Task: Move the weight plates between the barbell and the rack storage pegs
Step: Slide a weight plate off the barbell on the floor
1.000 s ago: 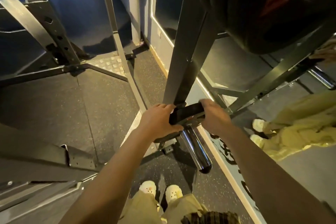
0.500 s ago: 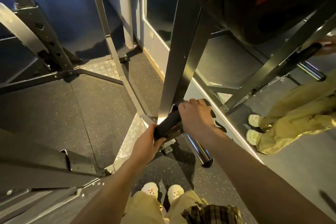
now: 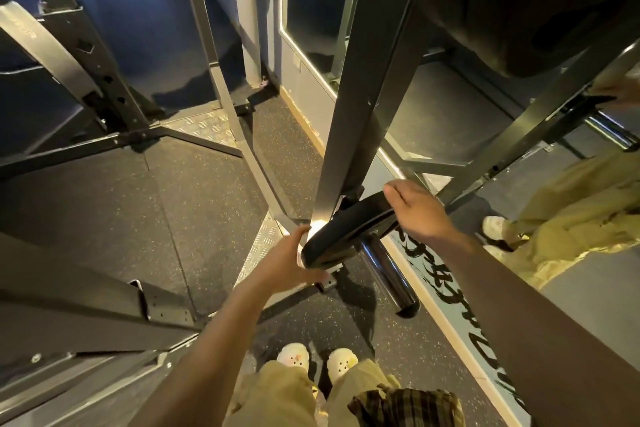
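Note:
A small black weight plate (image 3: 349, 229) sits on a chrome storage peg (image 3: 389, 274) low on the rack upright (image 3: 349, 135), pushed close to the upright. My left hand (image 3: 289, 260) grips its lower left edge. My right hand (image 3: 415, 210) holds its upper right edge. The bare end of the peg sticks out toward me. A large black plate (image 3: 502, 0) with a red mark hangs on a higher peg at the top right.
Rack legs and braces (image 3: 138, 139) cross the speckled rubber floor on the left. A wall mirror (image 3: 450, 135) to the right reflects the rack and my legs. A dark steel beam (image 3: 86, 308) runs at lower left. My white shoes (image 3: 315, 359) stand just below the peg.
The plate has slid along the peg toward the upright. My right hand moved from the plate's middle to its upper right edge, and my left hand dropped to the lower left edge.

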`<state>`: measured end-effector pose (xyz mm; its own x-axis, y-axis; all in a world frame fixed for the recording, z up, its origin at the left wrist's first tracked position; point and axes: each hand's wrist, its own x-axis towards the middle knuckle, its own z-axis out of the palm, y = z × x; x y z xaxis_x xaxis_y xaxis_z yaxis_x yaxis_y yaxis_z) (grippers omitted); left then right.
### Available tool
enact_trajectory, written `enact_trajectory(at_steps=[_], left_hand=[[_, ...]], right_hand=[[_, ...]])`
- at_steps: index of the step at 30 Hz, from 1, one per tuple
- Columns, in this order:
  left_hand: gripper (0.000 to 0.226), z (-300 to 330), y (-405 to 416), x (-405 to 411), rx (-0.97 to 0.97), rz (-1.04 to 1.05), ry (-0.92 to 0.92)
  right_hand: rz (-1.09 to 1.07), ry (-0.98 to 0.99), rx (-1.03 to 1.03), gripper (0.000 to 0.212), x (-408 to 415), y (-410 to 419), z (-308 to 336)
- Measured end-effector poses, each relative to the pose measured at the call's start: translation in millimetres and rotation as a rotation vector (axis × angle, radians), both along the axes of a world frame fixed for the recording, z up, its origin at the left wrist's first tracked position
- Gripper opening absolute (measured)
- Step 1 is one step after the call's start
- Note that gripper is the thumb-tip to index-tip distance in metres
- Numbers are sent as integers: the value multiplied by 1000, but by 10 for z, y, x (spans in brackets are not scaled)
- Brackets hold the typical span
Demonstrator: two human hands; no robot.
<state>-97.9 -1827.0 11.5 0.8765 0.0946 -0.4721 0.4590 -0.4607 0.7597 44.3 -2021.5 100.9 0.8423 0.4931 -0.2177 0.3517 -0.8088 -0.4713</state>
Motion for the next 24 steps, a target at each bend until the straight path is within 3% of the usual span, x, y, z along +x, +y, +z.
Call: enact_trajectory(at_steps=[5,9,15,19,21,24], left_hand=[[72,571,-189,316,422,-46,-301],[53,521,-427,386,604,-129,-299],[36,111,-393,74,379,42,-367],[36,-206,-338,-93,179,108,-277],[40,-319,-321,-140,127,100,-193],[48,-479,-303,-163,70,109,-42]], right_hand=[[-32,-152,-115,38,-108,114,-39],[39,-310,-297,48,-173,223,-49],[135,-419,-341,51,-440,349,101],[218,-397,-373,41,-603,541,111],[261,-302,-293,36,-616,580,41],[146,-182,-100,31,-462,486,55]])
